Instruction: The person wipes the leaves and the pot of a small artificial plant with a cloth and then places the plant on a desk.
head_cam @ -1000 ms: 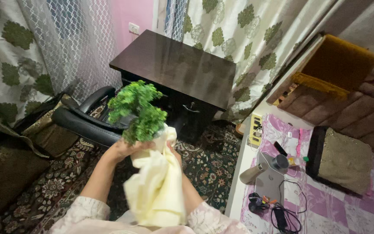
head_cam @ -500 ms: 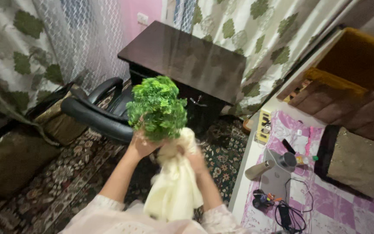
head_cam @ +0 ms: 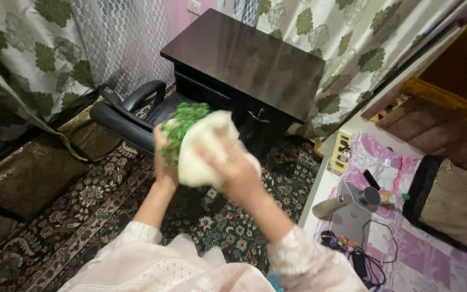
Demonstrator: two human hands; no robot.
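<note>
Curtains [head_cam: 39,59] with green leaf prints hang at the far left, above brown cushions [head_cam: 25,176] lying on a patterned carpet [head_cam: 82,211]. Next comes a black office chair [head_cam: 128,116], tipped over near a dark wooden desk [head_cam: 244,54]. In the middle, held up in the air in front of the desk, the person's left hand [head_cam: 163,162] grips a leafy green plant [head_cam: 182,127] from below, fingers clenched around its base. The right hand [head_cam: 236,167] presses a cream cloth [head_cam: 206,148] over the plant's right side, fingers grasping the cloth; it covers most of the leaves. This looks like the wiping step, and the next move likely calls for turning the plant to reach uncovered leaves. At the right, a bed with a pink patterned sheet [head_cam: 422,259] carries a laptop [head_cam: 352,219] and cables [head_cam: 363,265].
</note>
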